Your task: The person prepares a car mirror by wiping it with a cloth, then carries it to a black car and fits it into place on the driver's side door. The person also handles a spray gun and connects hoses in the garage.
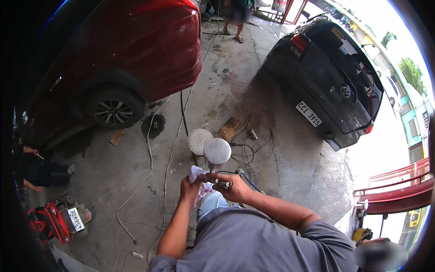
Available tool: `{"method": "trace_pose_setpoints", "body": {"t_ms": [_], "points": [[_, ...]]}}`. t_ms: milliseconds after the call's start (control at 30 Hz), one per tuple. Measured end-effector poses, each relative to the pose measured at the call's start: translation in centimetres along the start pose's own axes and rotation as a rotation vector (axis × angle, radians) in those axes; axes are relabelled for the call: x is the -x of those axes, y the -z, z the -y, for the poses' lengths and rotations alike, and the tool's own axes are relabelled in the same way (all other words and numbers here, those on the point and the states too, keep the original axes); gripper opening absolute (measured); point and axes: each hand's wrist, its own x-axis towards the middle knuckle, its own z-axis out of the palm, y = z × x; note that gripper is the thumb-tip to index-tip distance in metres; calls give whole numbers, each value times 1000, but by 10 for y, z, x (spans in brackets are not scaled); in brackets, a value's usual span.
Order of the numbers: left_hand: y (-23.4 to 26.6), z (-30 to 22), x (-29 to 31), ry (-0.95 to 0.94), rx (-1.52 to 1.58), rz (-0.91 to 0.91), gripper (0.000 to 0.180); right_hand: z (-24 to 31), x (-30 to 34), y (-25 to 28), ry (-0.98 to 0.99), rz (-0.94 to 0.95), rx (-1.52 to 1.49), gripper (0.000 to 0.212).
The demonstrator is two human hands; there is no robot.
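A spray gun with a round, pale lidded cup on top is in front of my body, at the middle of the view. My right hand is closed around its metal handle. Beside it, my left hand is closed on a thin white and pink rag, bunched up against the gun. The left fingers meet the gun's body near the rag; whether they also grip it I cannot tell. A blue air hose runs by my right hand. Just beyond the cup lies a round, white, bumpy-textured thing.
A red vehicle stands at the far left, a dark van at the far right. Cords and a wood piece lie on the concrete. A red motorcycle is at left, near another person. Someone else stands at the back.
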Motion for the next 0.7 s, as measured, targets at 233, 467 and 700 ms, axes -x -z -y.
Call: {"method": "trace_pose_setpoints", "body": {"t_ms": [233,467,700], "points": [[-20,-119,-155,-27,-188,1,35,6,-141,94,-51,-88,-87,45],[-78,-193,-328,-48,-176,66,32,-71,-280,189,-63,-144,-80,46],[-161,-265,-557,-34,-194,-93,21,-174,-471,328,-38,-135,-149,43]]}}
